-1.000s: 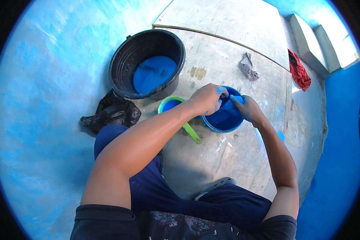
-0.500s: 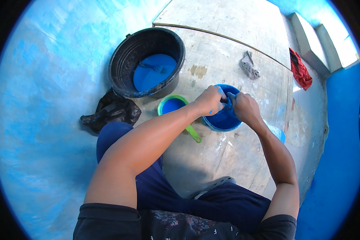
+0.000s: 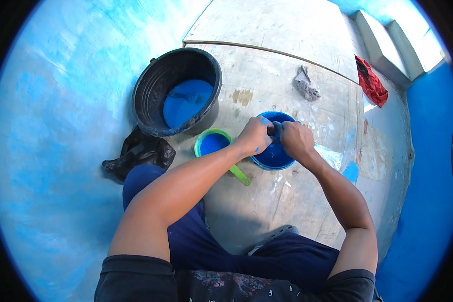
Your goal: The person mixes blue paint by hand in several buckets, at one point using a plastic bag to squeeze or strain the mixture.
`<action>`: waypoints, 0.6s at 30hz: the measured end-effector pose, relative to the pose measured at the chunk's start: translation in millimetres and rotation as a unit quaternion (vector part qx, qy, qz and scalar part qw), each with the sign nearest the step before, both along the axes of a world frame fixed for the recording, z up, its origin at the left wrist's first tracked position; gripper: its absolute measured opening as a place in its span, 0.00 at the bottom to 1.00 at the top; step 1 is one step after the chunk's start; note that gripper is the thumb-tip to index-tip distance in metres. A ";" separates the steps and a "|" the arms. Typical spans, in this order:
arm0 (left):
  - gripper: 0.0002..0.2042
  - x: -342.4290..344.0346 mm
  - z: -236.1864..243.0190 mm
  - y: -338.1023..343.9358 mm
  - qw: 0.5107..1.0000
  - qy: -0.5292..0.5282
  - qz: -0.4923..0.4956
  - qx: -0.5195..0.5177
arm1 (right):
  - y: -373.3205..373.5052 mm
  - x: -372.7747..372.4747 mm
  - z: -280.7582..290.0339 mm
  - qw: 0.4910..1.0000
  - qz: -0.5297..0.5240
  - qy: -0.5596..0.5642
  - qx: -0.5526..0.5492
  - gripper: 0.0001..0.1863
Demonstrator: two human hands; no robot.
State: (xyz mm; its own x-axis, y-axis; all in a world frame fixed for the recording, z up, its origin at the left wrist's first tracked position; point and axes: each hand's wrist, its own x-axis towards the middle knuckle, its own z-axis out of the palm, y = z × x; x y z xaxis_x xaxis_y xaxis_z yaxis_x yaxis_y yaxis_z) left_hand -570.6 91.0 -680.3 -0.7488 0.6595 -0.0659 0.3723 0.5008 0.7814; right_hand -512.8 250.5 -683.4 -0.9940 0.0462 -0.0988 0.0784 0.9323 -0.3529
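Both my hands meet over a small blue bucket (image 3: 277,156) with blue paint in it, standing on the concrete floor. My left hand (image 3: 254,136) and my right hand (image 3: 295,140) are closed together on a small dark blue item (image 3: 272,130) held between them above the bucket; I cannot make out what kind of thing it is. Blue paint spots mark my left knuckles. A green dipper (image 3: 212,143) with blue paint inside and a green handle sits just left of the bucket, under my left forearm.
A large black tub (image 3: 156,90) holding blue paint stands at the far left. A black plastic bag (image 3: 138,153) lies beside it. A grey rag (image 3: 305,85) and a red cloth (image 3: 371,80) lie farther off. Blue-painted walls surround the floor.
My hands have drawn closer together and shifted slightly toward the bucket's near rim, still closed on the small item. Tub, dipper and bag have not moved.
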 end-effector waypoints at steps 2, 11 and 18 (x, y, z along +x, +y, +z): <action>0.09 2.3 -0.3 -3.7 1.000 -0.012 0.015 0.010 | -5.1 -0.5 -1.4 1.000 -0.018 -0.001 -0.016 0.19; 0.08 6.5 -2.4 -2.8 0.998 -0.048 0.034 0.038 | -7.3 -2.4 8.7 0.993 -0.066 -0.021 -0.099 0.23; 0.08 5.4 -6.2 0.0 0.999 -0.023 0.025 0.041 | -8.8 -5.2 0.9 0.978 -0.061 -0.006 -0.198 0.24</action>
State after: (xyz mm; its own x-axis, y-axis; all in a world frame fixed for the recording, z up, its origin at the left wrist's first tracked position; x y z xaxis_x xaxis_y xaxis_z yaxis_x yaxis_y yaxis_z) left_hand -565.2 90.9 -686.5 -0.7786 0.6256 -0.0486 0.3107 0.4517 0.8363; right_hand -518.1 241.7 -682.5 -0.9823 0.1196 -0.1442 0.1862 0.7062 -0.6831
